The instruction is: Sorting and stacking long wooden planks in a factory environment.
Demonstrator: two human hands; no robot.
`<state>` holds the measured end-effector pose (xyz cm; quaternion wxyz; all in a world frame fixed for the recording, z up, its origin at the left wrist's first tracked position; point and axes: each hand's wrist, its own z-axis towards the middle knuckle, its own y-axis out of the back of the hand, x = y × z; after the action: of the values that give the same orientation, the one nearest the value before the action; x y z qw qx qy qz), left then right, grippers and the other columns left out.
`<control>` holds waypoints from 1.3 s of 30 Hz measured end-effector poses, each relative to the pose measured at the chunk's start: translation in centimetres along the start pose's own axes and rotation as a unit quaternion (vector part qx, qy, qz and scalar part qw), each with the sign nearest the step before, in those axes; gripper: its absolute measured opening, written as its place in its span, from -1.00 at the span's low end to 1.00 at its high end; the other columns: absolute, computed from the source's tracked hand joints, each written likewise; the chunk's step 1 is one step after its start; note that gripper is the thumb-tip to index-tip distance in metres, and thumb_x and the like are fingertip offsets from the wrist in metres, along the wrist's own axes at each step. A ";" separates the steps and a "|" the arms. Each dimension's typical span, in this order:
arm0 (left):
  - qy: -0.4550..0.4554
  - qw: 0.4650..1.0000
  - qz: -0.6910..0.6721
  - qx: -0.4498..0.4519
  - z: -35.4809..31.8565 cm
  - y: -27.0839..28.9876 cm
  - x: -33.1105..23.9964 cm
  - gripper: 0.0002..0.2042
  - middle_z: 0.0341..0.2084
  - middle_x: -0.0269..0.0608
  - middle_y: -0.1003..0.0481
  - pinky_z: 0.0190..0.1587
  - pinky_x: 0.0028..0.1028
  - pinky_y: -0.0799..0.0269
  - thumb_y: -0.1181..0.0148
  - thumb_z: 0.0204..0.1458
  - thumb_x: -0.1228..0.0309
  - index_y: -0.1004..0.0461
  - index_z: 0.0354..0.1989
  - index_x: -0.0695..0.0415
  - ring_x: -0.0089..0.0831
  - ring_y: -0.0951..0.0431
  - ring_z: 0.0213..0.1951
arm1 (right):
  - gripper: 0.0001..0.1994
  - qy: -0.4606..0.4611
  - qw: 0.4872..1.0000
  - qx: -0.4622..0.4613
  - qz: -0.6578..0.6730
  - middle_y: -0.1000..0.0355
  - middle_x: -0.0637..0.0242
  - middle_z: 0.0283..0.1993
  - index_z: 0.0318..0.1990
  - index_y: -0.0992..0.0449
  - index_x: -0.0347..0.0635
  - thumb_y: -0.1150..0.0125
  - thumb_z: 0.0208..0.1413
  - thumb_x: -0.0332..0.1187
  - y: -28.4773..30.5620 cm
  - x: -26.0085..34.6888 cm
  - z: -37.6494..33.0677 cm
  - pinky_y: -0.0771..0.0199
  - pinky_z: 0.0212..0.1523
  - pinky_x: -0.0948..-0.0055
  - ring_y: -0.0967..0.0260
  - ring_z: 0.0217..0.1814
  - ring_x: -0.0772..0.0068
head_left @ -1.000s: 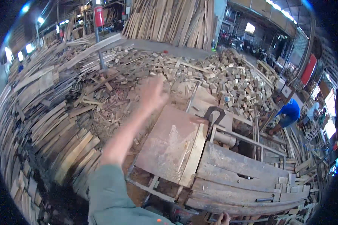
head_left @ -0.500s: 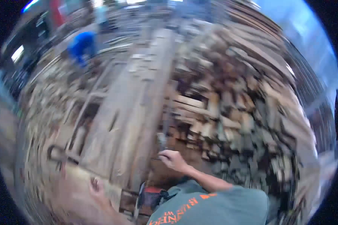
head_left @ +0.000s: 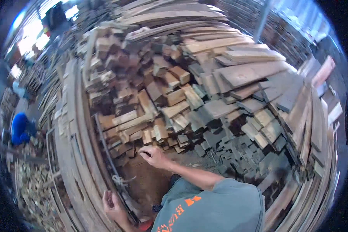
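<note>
My right hand (head_left: 154,157) is raised in front of the woodpile with its fingers curled in toward the thumb. Nothing shows in it. Lower down, my left hand (head_left: 113,205) hangs beside the edge of a long plank bench (head_left: 75,150), fingers half bent and a little apart, holding nothing I can see. The closest wood to my right hand is a heap of short cut wooden blocks (head_left: 160,129), stacked loosely with their ends facing me. A dark bar (head_left: 106,154) with a pale knotted tie (head_left: 120,179) runs along the bench side, near my left hand.
Grey boards (head_left: 255,75) are stacked high on the right, with long planks (head_left: 174,17) behind. Small offcuts (head_left: 236,154) cover the slope below. A person in blue (head_left: 21,129) bends over at the far left. A brown floor patch (head_left: 147,181) lies before me.
My view has swung to the right, so the bench and the person in blue now sit farther left. The woodpile fills the middle. Both hands stay in front of me.
</note>
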<state>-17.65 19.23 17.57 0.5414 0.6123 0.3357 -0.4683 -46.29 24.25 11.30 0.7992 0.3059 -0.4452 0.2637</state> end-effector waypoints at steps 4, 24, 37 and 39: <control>-0.030 0.990 -0.016 0.138 1.9 -8.5 -2.1 -0.61 -0.07 -0.08 -0.50 0.02 -0.47 -0.40 -0.16 0.16 0.50 -0.35 0.16 0.30 -0.42 -0.50 -0.06 | -0.85 -0.036 0.994 -0.095 -0.036 -0.53 0.04 -0.30 -0.22 -0.54 -0.30 -0.14 0.11 -0.42 7.7 -1.9 1.5 -0.50 -0.21 0.21 -0.52 -0.24 0.02; -0.412 0.542 0.035 0.732 -2.6 -29.7 -6.2 -0.64 -0.26 0.00 -0.57 -0.17 -0.38 -0.46 -0.25 0.04 0.45 -0.45 0.01 0.34 -0.30 -0.56 -0.28 | -0.85 -0.228 0.640 -0.688 -0.255 -0.54 0.31 -0.36 -0.19 -0.56 -0.31 -0.18 0.18 -0.41 10.2 12.5 -29.2 -0.42 -0.41 0.61 -0.41 -0.41 0.68; -0.452 0.270 0.049 0.849 -11.4 -26.4 -5.0 -0.57 -0.23 -0.03 -0.58 -0.10 -0.41 -0.46 -0.30 0.00 0.40 -0.44 0.05 0.33 -0.33 -0.58 -0.22 | -0.84 -0.164 0.389 -0.852 -0.311 -0.53 0.28 -0.40 -0.18 -0.56 -0.27 -0.18 0.15 -0.40 3.1 20.0 -38.1 -0.42 -0.43 0.54 -0.39 -0.45 0.62; -0.430 0.265 0.056 0.861 -12.4 -25.9 -6.1 -0.58 -0.20 0.00 -0.57 -0.07 -0.37 -0.47 -0.31 0.00 0.40 -0.45 0.04 0.30 -0.24 -0.60 -0.18 | -0.86 -0.181 0.353 -0.855 -0.334 -0.51 0.33 -0.42 -0.18 -0.56 -0.28 -0.16 0.16 -0.45 2.6 22.4 -40.3 -0.41 -0.43 0.55 -0.38 -0.46 0.64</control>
<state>-40.84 36.83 13.92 -0.2131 0.4460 -0.5811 -0.6465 -15.52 58.47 14.74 0.5511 -0.3792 -0.4250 -0.6098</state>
